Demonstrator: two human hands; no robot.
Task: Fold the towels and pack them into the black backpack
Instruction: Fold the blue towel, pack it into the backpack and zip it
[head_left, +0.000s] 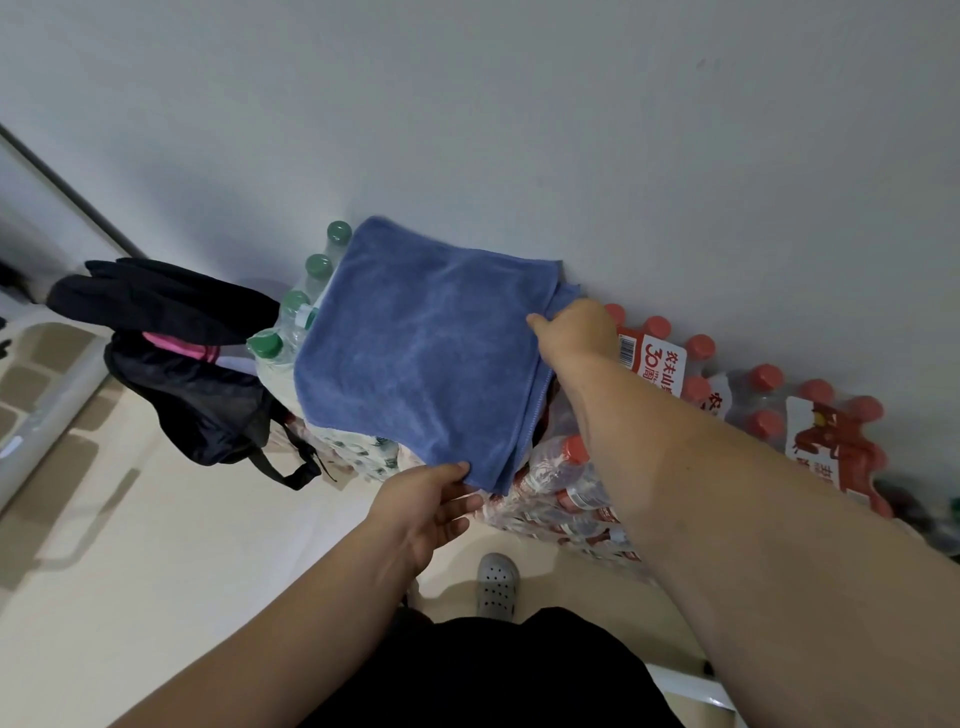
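Currently the folded blue towel (421, 353) lies flat on bottle packs (566, 488), long axis wallward. Left hand (426, 506) pinches its near corner; right hand (576, 327) grips the right edge, fingers hidden.

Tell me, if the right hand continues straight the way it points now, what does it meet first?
Probably the wall. The right hand already grips the blue towel at its far corner; depth is uncertain.

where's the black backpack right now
In the head view the black backpack hangs open at the left, above the floor, just left of the green-capped bottles that the blue towel lies on.
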